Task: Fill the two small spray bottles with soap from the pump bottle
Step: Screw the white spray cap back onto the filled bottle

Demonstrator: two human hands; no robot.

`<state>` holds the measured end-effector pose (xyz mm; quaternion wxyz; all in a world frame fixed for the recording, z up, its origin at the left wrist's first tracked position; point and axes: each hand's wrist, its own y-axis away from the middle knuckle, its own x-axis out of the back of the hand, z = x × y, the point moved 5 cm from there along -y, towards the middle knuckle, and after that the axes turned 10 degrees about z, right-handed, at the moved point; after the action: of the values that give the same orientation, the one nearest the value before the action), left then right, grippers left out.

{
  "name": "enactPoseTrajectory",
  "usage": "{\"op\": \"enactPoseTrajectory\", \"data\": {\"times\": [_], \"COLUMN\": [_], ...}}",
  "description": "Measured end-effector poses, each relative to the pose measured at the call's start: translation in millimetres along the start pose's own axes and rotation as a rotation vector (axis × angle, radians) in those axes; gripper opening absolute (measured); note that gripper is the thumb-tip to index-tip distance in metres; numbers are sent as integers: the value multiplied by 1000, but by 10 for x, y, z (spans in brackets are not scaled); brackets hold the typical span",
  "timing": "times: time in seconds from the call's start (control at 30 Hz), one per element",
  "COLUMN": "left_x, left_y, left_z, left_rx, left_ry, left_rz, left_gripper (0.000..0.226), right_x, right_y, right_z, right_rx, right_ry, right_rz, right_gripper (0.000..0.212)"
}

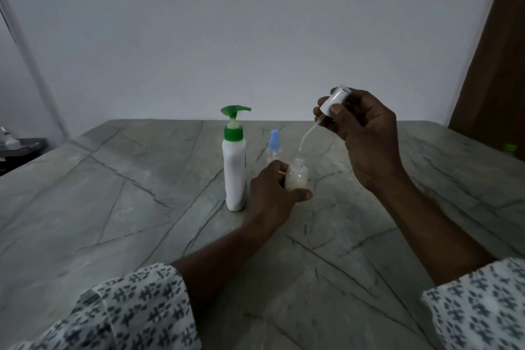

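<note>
A white pump bottle [235,170] with a green pump head stands upright on the marble table [113,207]. Just right of it my left hand [272,193] grips a small clear spray bottle [297,176] with its neck uncapped and pale liquid in its lower part. Above it my right hand [366,133] pinches the white spray cap [335,101], whose dip tube hangs down with its tip just over the open neck. A second small bottle [274,145] with a blue cap stands behind, capped.
A plain wall rises behind the table's far edge. A brown door or panel [494,65] stands at the right. A dark object [20,148] sits off the table at the far left. Patterned sleeves cover both forearms near the bottom.
</note>
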<state>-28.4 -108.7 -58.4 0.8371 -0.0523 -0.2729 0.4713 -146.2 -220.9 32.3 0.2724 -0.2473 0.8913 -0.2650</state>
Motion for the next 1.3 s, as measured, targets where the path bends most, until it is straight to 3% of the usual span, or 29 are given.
{"op": "enactPoseTrajectory", "data": {"times": [0.5,0.77,1.3], "left_x": [6,-13,-32], "left_y": [-5,-26,-57], "left_z": [-6,-26,-55], "left_rx": [-7,-33,-65], "left_ry": [8,3,22], "left_rz": [-11,-11,-29], "left_gripper": [59,57,54], "right_x": [1,-61,-38], "right_y": [11,127,127], "right_z": [172,442,485], "right_rx": [-98,-274,-251], "right_ry": [59,281,409], "right_rz": [12,-208,-291], "right_gripper": [26,37,29]}}
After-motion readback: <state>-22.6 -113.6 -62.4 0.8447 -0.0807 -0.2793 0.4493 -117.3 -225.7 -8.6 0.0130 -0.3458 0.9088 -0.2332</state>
